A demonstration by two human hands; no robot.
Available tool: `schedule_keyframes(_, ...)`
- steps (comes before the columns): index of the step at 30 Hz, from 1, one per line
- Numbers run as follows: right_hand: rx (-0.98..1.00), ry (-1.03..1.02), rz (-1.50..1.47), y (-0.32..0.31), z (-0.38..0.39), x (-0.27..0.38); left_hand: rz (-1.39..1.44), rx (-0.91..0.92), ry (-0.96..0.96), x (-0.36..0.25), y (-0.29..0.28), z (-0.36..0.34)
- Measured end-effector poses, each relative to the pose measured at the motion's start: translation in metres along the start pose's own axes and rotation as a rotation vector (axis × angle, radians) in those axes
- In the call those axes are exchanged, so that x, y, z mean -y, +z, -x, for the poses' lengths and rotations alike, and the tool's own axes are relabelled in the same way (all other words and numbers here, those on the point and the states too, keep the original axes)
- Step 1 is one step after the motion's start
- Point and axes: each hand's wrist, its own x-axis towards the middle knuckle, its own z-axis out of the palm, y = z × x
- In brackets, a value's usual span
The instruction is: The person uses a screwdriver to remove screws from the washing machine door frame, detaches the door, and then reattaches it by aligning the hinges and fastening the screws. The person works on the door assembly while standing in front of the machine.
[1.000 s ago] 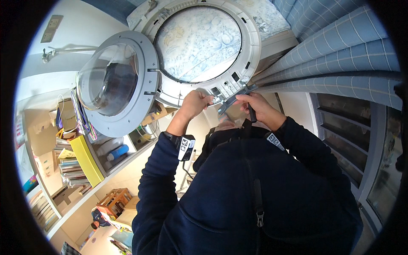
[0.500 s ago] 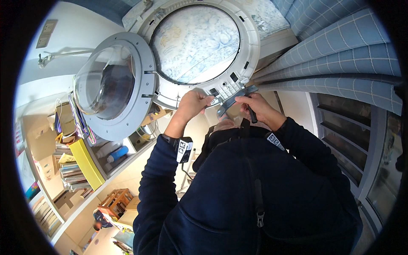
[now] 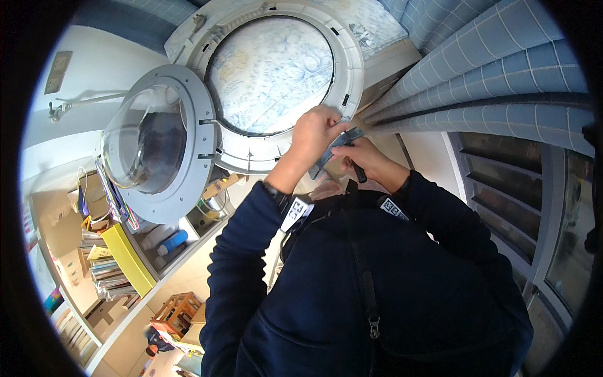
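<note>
A white plastic door ring (image 3: 249,164) from a front-loading washing machine lies at the top centre on a pale floral-patterned surface (image 3: 276,69). My left hand (image 3: 314,129) reaches over its lower right edge, fingers bent and pinched together; what is between them is hidden. Just below, a curved grey-blue plastic piece (image 3: 325,157) sits against that edge. My right hand (image 3: 367,158) is closed around a black-handled tool (image 3: 359,173), with its fingers against the grey piece. The tool's tip is out of sight. To the left is a grey door ring with a clear glass bowl (image 3: 147,135).
A shelf with books and a yellow folder (image 3: 129,261) stands at the lower left, near a blue bottle (image 3: 173,242). Blue checked curtains (image 3: 483,75) hang on the right beside a louvred panel (image 3: 499,195). Another person (image 3: 157,339) is far off at the lower left.
My left hand has moved right along the ring's lower edge, toward my right hand, and now covers the part with the slots. The view has shifted slightly.
</note>
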Motion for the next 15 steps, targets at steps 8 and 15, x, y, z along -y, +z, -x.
schedule_keyframes(8, 0.001, 0.008, -0.027, -0.001, -0.005, -0.011, -0.205, 0.239, 0.091, 0.011, 0.004, -0.034)
schedule_keyframes(15, -0.020, 0.085, -0.025, -0.003, -0.006, -0.014, -0.541, 0.264, 0.423, 0.003, 0.012, -0.027)
